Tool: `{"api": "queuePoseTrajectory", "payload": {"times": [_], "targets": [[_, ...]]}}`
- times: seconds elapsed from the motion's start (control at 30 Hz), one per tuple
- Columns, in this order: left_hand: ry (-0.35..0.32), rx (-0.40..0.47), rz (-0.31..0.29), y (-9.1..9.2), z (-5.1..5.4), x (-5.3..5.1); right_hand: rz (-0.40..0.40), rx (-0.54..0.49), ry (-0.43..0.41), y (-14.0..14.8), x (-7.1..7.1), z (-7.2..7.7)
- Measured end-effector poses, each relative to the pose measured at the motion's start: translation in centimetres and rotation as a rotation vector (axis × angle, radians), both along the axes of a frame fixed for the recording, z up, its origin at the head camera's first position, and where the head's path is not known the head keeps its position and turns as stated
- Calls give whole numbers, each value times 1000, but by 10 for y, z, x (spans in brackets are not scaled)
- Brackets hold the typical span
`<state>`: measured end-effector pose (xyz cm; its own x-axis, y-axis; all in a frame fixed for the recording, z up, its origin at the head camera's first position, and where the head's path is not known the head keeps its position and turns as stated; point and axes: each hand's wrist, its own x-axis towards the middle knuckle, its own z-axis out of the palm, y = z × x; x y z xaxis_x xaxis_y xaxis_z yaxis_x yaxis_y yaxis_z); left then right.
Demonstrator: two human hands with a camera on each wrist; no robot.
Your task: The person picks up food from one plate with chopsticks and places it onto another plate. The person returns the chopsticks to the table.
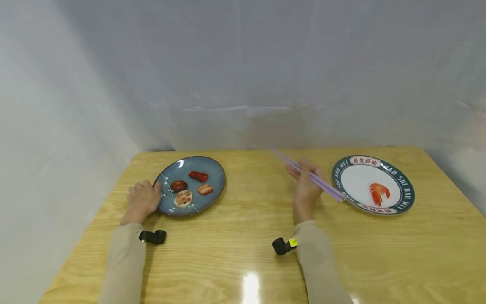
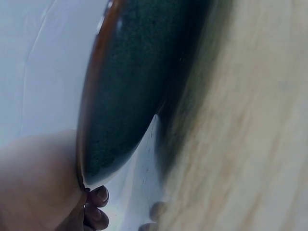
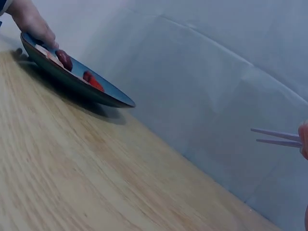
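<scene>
At the left, my left hand (image 1: 143, 198) grips the near-left rim of a blue-grey plate (image 1: 215, 179), thumb at the edge. In the left wrist view the plate's dark underside (image 2: 130, 91) fills the middle, with curled fingertips (image 2: 99, 204) by its rim. On that plate lie a lotus root slice (image 1: 183, 199), a round brown piece (image 1: 179, 185), a dark red piece (image 1: 198, 175) and a striped meat-like piece (image 1: 205, 189). My right hand (image 1: 306, 185) holds purple chopsticks (image 1: 327, 187) above the table, their tips pointing up-left and slightly apart in the right wrist view.
A white plate (image 1: 353, 179) with a dark green lettered rim stands at the right, bearing a shrimp (image 1: 377, 194). The wooden table (image 1: 228, 236) ends at a pale sheet (image 1: 243, 84) hung behind it. Black cameras (image 1: 153, 237) are strapped to both wrists.
</scene>
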<state>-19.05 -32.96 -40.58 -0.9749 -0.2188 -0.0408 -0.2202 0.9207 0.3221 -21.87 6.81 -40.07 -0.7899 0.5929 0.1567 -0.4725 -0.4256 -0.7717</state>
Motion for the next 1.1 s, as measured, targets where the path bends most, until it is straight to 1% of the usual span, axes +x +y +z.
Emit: {"api": "queuePoseTrajectory", "payload": {"times": [0.17,0.3,0.4,0.6,0.73,0.83,0.9,1.0,1.1], "targets": [[0,3,-9,1,-1,1,-41,5,5,15,3,1],[2,5,1,0,-4,2,-66,27,36,28,8,0],[9,-2,8,-1,-4,1,-85,34,41,40,10,0],[14,-18,-3,-3,-1,1,-124,55,0,67,14,8],[15,-27,-4,-4,2,0,-154,68,-80,88,17,12],[15,-29,-10,-4,2,-1,-174,53,-126,103,22,12],[10,-31,-12,-3,2,-2,-182,39,-121,112,24,10],[-2,-29,-12,-2,0,-2,-201,69,-126,127,27,7],[-2,-18,-6,-1,-1,-2,-199,96,-130,143,27,6]]}}
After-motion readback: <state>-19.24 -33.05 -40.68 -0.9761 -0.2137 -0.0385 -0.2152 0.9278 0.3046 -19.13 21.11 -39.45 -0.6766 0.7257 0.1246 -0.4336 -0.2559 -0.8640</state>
